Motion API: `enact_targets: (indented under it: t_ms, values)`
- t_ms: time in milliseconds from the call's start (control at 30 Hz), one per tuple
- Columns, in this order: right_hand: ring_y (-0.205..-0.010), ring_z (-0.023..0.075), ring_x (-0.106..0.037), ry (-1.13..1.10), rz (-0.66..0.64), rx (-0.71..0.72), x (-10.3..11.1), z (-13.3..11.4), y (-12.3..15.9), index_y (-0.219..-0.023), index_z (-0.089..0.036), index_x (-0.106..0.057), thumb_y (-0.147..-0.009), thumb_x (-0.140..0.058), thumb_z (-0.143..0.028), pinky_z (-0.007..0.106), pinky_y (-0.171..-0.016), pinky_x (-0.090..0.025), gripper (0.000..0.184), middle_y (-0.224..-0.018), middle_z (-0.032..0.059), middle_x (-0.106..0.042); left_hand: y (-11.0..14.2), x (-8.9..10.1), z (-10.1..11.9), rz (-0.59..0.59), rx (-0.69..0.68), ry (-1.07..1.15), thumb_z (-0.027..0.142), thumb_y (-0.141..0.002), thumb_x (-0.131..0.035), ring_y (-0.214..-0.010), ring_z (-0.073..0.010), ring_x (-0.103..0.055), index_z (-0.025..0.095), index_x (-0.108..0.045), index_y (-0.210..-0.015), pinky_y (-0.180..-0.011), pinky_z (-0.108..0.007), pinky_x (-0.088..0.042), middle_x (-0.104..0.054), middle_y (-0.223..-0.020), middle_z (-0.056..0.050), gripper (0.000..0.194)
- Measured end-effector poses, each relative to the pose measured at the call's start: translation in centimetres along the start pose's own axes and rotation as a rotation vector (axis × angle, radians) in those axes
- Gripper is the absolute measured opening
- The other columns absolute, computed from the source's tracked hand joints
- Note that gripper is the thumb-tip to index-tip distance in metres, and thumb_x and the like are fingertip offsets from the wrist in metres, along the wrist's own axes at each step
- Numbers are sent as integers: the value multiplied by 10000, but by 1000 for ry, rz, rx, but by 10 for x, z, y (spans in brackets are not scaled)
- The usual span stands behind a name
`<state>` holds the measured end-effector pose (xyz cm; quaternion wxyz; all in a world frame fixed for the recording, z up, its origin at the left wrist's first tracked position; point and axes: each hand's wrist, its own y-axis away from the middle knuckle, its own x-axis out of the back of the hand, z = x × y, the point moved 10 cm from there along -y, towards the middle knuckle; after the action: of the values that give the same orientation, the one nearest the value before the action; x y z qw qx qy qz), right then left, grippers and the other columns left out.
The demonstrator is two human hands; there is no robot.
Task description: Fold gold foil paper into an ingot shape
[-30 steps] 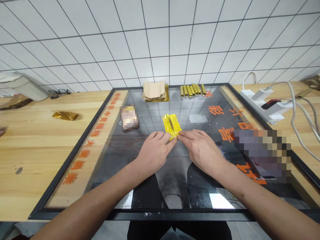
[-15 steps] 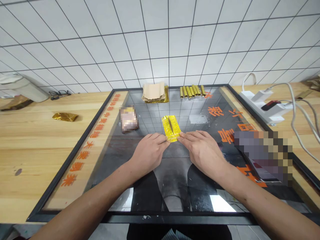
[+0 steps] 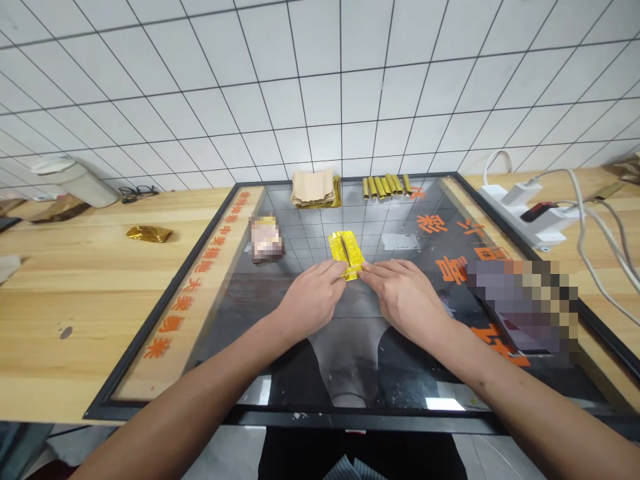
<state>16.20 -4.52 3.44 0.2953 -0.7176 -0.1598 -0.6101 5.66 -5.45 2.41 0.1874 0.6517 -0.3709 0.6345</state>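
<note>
A folded piece of gold foil paper (image 3: 345, 250) lies on the glass-covered board (image 3: 350, 320) in front of me. My left hand (image 3: 313, 300) pinches its near left corner with thumb and fingers pressed together. My right hand (image 3: 403, 297) presses the near right corner, fingers together and laid low on the glass. The two hands almost meet at the paper's near edge. The far half of the foil shows two flaps folded inward with a dark seam down the middle.
A stack of tan and gold sheets (image 3: 314, 189) and a row of rolled gold pieces (image 3: 387, 185) sit at the board's far edge. A crumpled gold scrap (image 3: 149, 233) lies on the wooden table at left. A power strip with cables (image 3: 537, 213) is at right.
The view has shifted slightly. Both hands stay at the foil's near edge and have drawn a little closer, covering more of the paper's near end.
</note>
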Motion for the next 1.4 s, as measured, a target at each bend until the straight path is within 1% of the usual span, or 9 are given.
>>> enact_targets:
  t_ms: [133,233,367,533,667,1000,1200,1300,1400]
  values:
    - [-1272,260,-694,-23,-7,-4,1,0,0,-1283,-199,-756,-991,-532,-40,423,-1043,-465,401,-1402,69,-767,-1,-7,3,-15,-37,5,56,-1036,-478,-1311,-261,-655,107,-709,-1232,-1076,-406,-561,-700,-1411,-147,308]
    - [-1274,256,-690,-28,-24,-15,0,0,0,-1296,-191,-748,-998,-531,-45,420,-1055,-457,396,-1398,69,-770,0,2,8,51,-82,-18,62,-1034,-488,-1390,-271,-618,116,-692,-1295,-1134,-436,-536,-654,-1522,-140,335]
    - [-1280,258,-681,-23,-52,-24,-2,0,-1,-1295,-183,-748,-1021,-532,-69,415,-1073,-440,367,-1406,76,-765,0,13,16,116,-127,-63,63,-1010,-511,-1467,-313,-562,100,-715,-1257,-1216,-485,-476,-634,-1559,-155,322]
    - [-1270,252,-683,-27,-67,-35,-3,1,-2,-1335,-196,-743,-1027,-538,-75,418,-1065,-439,390,-1420,65,-758,0,0,17,55,-121,8,60,-1012,-497,-1412,-284,-620,117,-695,-1273,-1178,-446,-525,-673,-1509,-143,333]
    - [-1268,250,-686,-23,-74,-42,-3,3,-3,-1321,-204,-753,-1033,-539,-82,426,-1050,-442,379,-1415,58,-762,3,-10,11,23,-85,94,49,-1012,-476,-1457,-259,-595,133,-665,-1317,-1209,-427,-515,-634,-1570,-117,368]
    - [-1281,257,-687,41,-90,-29,-7,-2,-3,-1321,-177,-748,-1027,-540,-80,424,-1059,-436,373,-1419,95,-755,4,-15,12,-38,-73,95,63,-1041,-410,-1522,-255,-537,137,-622,-1393,-1213,-427,-499,-581,-1628,-125,416]
    - [-1192,245,-726,68,-25,-147,1,29,-1,-1309,-204,-770,-1005,-513,-59,380,-1001,-438,424,-1297,88,-808,5,-16,12,-13,-64,55,105,-1072,-407,-1492,-251,-569,144,-613,-1460,-1184,-417,-506,-598,-1617,-119,441]
    - [-1168,245,-720,89,18,-149,3,35,1,-1412,-218,-720,-1028,-476,-64,379,-971,-433,481,-1296,92,-801,5,-17,11,-7,-59,59,116,-1085,-394,-1486,-248,-572,136,-557,-1546,-1177,-412,-506,-592,-1625,-113,490]
    - [-1184,247,-699,92,12,-92,-1,25,2,-1497,-244,-666,-1037,-477,-72,391,-983,-423,526,-1342,88,-777,4,-16,12,-14,-60,51,128,-1093,-391,-1489,-247,-566,132,-545,-1565,-1173,-411,-504,-583,-1633,-115,497]
